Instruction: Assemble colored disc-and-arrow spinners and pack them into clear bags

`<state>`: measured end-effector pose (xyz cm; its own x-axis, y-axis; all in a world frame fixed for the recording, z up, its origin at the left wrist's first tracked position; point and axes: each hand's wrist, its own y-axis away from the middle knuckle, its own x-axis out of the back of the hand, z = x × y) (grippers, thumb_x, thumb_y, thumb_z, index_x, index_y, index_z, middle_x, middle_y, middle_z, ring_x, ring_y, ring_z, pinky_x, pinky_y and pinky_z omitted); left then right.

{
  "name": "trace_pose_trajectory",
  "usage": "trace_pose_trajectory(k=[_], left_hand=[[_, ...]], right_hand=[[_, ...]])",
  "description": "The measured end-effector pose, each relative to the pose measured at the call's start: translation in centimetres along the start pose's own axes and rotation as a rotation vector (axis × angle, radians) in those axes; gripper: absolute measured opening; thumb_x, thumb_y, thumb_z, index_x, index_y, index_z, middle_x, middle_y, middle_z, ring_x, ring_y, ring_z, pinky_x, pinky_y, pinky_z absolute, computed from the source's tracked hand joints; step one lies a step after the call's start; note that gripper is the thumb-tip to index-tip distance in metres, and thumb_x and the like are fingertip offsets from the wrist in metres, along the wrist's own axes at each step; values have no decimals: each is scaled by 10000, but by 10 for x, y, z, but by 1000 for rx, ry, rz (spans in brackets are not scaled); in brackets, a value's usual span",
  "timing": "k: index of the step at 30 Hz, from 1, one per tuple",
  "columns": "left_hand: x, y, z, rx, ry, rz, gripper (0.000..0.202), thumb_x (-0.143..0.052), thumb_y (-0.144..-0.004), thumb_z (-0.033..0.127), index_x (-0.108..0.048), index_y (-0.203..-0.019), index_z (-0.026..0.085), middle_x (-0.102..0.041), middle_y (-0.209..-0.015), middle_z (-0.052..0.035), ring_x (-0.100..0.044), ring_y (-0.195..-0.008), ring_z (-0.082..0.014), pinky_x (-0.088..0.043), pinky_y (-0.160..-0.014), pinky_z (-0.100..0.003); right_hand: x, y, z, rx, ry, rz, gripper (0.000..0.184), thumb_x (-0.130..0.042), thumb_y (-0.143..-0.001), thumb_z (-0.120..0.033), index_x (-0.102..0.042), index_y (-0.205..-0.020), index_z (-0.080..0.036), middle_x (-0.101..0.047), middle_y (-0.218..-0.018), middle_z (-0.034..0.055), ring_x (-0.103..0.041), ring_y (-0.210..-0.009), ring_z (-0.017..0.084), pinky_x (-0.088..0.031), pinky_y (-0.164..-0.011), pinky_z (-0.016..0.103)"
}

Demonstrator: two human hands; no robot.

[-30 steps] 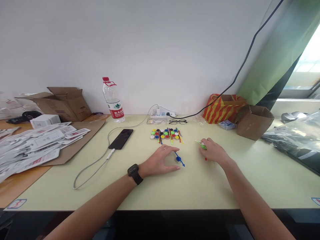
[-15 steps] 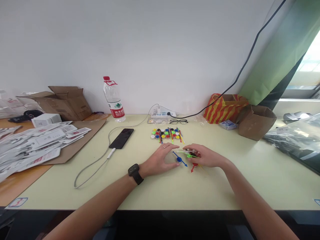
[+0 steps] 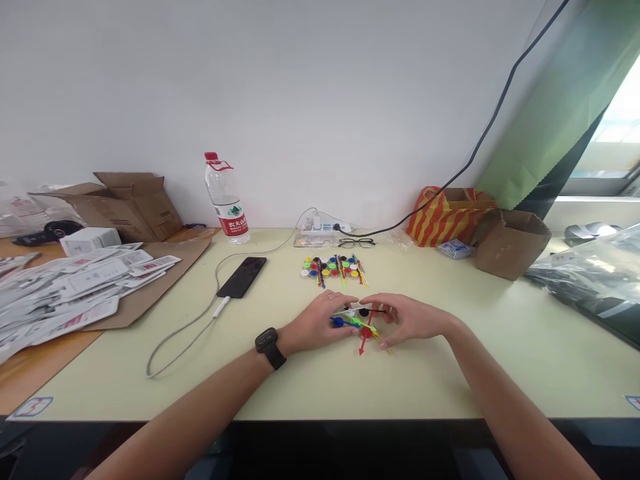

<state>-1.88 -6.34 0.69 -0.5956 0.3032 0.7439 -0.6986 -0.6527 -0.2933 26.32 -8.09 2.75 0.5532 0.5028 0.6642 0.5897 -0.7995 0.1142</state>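
My left hand (image 3: 314,323) and my right hand (image 3: 407,319) rest on the pale yellow table (image 3: 450,373), cupped towards each other. Between them lies a small heap of coloured plastic pins with round discs (image 3: 359,324): blue, green, red, black and white ones. Fingers of both hands are curved and apart, touching the heap from either side, and neither hand grips a piece. A black watch (image 3: 269,347) sits on my left wrist. Further back a neat cluster of more coloured discs and pins (image 3: 334,268) lies on the table.
A black phone (image 3: 242,277) on a grey cable lies at the left, a water bottle (image 3: 226,200) behind it. Glasses (image 3: 356,243) and a power strip (image 3: 320,231) sit by the wall. Cardboard boxes (image 3: 133,203) (image 3: 507,243), a striped bag (image 3: 445,215) and white packets (image 3: 75,287) flank the sides.
My right hand slid left, bringing the green and red pieces to the blue one by my left hand. The pieces now lie heaped between both hands.
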Motion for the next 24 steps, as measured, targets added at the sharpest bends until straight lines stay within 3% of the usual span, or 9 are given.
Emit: trace_pose_trajectory(k=[5,8,11,17,24], left_hand=[[1,0,6,-2,104,-15,453,-676,-949,483,-643,-1356,288,-681,-1240,-105,-625,-1178,-276,-515,-1016,-430],[2,1,10,8,122,-26,557,-740,-889,521,-617,-1380,286,-643,-1336,-106,-589,-1265,-292,-489,-1083,-451],[2,1,10,3,101,-41,609,-798,-840,489,-608,-1384,294,-656,-1326,-91,-594,-1251,-301,-497,-1065,-451],[-1,1,5,-13,53,-31,414,-705,-923,381,-660,-1326,298,-699,-1197,-84,-603,-1187,-289,-501,-1028,-442],[-1,1,5,-29,60,-33,384,-700,-929,373,-670,-1305,300,-694,-1193,-76,-601,-1177,-275,-495,-1021,-422]], right_hand=[[-20,-15,-9,49,63,116,492,-781,-797,-557,-693,-1182,-263,-661,-949,17,-550,-780,183,-443,-684,290],[-28,-19,-12,46,122,201,350,-735,-844,-510,-678,-1060,-240,-639,-864,5,-540,-762,184,-420,-675,289],[-27,-18,-11,38,108,177,393,-782,-798,-492,-657,-1076,-244,-628,-863,-3,-541,-761,182,-423,-672,287],[-16,-13,-3,7,-136,73,488,-763,-797,-353,-578,-1238,-261,-617,-886,-16,-576,-769,169,-480,-705,292],[-5,-5,0,-45,-299,-27,494,-740,-844,-407,-576,-1285,-253,-655,-949,11,-632,-857,186,-516,-791,325]])
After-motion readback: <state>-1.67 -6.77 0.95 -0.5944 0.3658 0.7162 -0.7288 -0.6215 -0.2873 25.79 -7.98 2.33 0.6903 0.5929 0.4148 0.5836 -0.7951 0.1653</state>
